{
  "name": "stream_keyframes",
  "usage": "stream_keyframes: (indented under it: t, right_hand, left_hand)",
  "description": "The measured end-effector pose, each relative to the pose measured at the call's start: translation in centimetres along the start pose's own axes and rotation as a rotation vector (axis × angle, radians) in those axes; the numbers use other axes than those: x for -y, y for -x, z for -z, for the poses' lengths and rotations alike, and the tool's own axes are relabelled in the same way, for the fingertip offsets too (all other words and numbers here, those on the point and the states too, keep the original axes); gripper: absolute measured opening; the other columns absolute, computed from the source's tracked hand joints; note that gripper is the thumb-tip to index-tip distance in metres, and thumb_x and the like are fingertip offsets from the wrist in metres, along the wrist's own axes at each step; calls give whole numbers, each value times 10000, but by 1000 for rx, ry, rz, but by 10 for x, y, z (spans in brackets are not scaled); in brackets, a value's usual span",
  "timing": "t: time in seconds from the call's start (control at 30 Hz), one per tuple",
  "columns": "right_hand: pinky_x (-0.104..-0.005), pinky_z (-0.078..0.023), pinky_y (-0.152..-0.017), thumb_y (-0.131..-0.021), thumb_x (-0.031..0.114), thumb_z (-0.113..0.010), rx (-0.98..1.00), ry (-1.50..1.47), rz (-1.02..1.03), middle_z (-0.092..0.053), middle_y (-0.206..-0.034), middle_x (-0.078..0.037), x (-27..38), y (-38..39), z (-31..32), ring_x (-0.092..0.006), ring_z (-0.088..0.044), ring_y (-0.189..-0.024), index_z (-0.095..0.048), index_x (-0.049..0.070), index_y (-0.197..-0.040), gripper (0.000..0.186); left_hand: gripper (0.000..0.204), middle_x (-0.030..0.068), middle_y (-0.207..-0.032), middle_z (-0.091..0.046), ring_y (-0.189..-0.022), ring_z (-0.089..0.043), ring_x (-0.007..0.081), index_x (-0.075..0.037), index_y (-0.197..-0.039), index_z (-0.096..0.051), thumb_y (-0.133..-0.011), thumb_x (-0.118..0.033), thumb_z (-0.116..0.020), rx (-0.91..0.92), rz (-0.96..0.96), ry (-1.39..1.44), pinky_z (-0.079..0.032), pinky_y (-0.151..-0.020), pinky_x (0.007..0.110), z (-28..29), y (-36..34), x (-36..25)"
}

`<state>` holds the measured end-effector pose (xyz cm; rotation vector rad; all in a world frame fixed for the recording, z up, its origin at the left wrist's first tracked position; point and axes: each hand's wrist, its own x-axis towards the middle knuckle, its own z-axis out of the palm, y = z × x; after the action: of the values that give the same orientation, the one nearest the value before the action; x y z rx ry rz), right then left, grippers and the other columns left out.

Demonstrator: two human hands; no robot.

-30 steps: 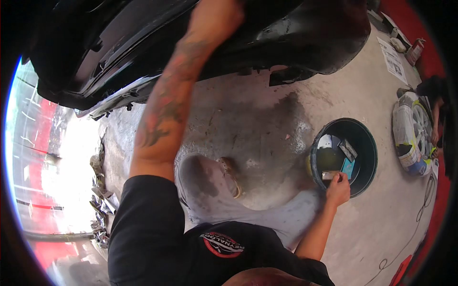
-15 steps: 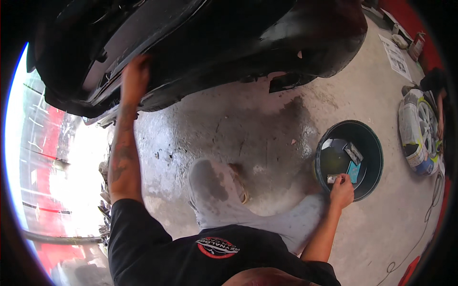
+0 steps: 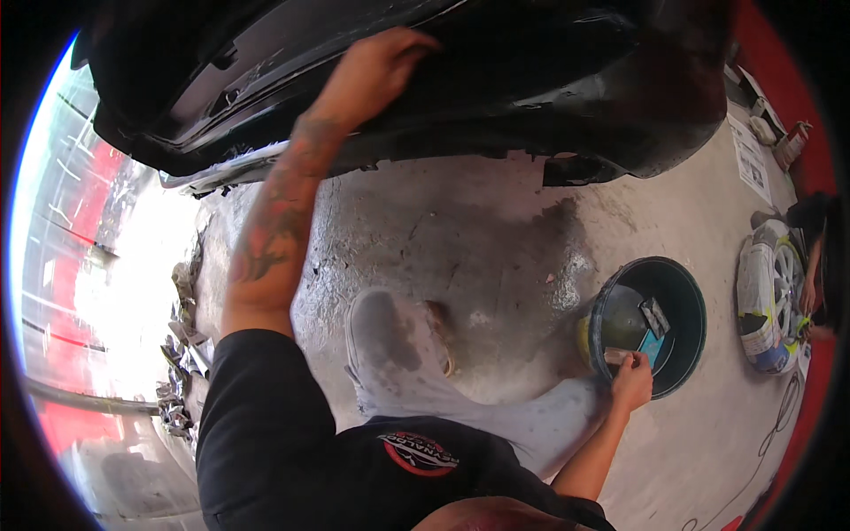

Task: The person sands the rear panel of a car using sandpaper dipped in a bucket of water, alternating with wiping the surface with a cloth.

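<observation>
My left hand [image 3: 379, 78] is at the black car body panel [image 3: 496, 80], fingers bent and a little apart, with nothing visible in them; its palm is hidden. My right hand [image 3: 632, 382] is closed at the near rim of a dark green bucket [image 3: 689, 354]. Pinched in its fingers is a small pale rectangular pad [image 3: 617, 356], partly covered by the hand. Inside the bucket, a dark grey block [image 3: 655, 316] and a turquoise flat piece [image 3: 652, 345] lie in murky water.
Wet concrete floor [image 3: 460, 230] stretches under the panel. At the right, another person's arm [image 3: 809, 279] reaches to a masked wheel [image 3: 783, 283]. A cable [image 3: 768, 442] runs along the floor there. Crumpled scraps [image 3: 181, 354] lie at the left.
My left hand has moved right along the panel, away from its left edge. The right hand still holds the pad at the bucket. The whole view has shifted slightly.
</observation>
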<state>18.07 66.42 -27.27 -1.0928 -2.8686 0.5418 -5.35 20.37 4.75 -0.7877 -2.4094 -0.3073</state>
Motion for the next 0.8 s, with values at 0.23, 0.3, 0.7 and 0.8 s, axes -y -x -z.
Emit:
stream_keyframes:
  t: [0.23,0.3,0.7,0.8]
  right_hand:
    - [-454,-525,-722,-899,316,-642,-18,15,25,-749,-934,-65,-3,-2,-5,-312,-707,-860,-714,202,-1039,195]
    - [-455,-528,-728,-893,324,-635,-26,36,34,-749,-938,-66,-4,-2,-5,-314,-707,-864,-712,209,-1043,204]
    - [-454,-532,-763,-905,356,-621,41,45,-10,-746,-985,-58,4,-2,1,-320,-706,-918,-711,208,-1068,237]
    - [-454,-534,-761,-904,370,-619,50,42,-10,-747,-976,-58,3,-2,1,-320,-706,-915,-715,210,-1064,246]
  left_hand:
    - [211,151,-1105,-705,-1062,-675,327,-58,-1137,-685,-970,-102,-564,1,319,-197,-506,-932,380,81,118,114]
    - [213,162,-1078,-712,-1050,-681,326,-41,-1124,-685,-967,-126,-568,27,462,-301,-507,-919,386,107,147,141]
    - [148,201,-1498,-476,-1374,-482,305,19,-783,-620,-757,-103,-543,335,478,119,-365,-1118,371,99,115,31]
    - [147,214,-1498,-465,-1440,-381,361,-1,-808,-684,-737,-83,-586,222,276,164,-282,-1192,408,58,98,-30]
